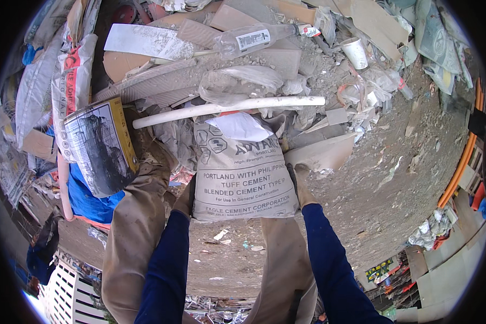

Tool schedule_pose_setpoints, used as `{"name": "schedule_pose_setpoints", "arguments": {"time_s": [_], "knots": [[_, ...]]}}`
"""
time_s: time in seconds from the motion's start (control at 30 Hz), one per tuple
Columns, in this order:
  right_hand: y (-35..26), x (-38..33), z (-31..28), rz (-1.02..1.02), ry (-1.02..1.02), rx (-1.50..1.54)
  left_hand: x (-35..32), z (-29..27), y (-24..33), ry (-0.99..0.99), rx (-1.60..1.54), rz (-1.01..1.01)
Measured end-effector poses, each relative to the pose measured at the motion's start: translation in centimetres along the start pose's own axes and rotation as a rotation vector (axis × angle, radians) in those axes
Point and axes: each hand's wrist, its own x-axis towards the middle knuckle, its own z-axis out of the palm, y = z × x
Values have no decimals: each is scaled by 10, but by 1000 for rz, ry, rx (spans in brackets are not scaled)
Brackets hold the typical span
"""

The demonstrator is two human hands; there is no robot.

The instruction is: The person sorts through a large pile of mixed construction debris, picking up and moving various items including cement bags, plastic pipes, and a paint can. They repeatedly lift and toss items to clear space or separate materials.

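A pale grey, dusty cement sack (243, 181) with dark print is held in front of me, between my legs. My left hand (188, 195) grips its left side and my right hand (302, 183) its right side. Dark fabric, perhaps gloves, covers part of both hands, and most of their fingers are hidden by the sack. A crumpled white piece (242, 127) and a bit of red show at the top of the sack. Just beyond it, a white pipe (227, 109) lies across the rubbish.
A square tin (100, 146), smeared black, stands by my left knee near a blue sheet (89, 197). Ahead lie a clear plastic bottle (254, 40), a white cup (354, 53) and cardboard scraps (237, 19). Orange pipes (461, 164) run along the right, beyond dusty ground (394, 162).
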Motion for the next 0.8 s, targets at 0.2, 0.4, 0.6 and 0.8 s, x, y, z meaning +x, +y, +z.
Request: {"name": "schedule_pose_setpoints", "arguments": {"time_s": [0.2, 0.4, 0.6, 0.8], "knots": [[-13, -5, 5, -29, 53, -16, 9, 20, 32, 8, -31, -11], [-12, -22, -10, -15, 68, -36, -22, 31, 5, 15, -158, -28], [-18, -70, -31, 15, 92, -62, -66, 55, -9, -18, -301, -44], [-38, -78, -34, -9, 107, -150, -91, 89, 19, -26, -432, -33]]}}
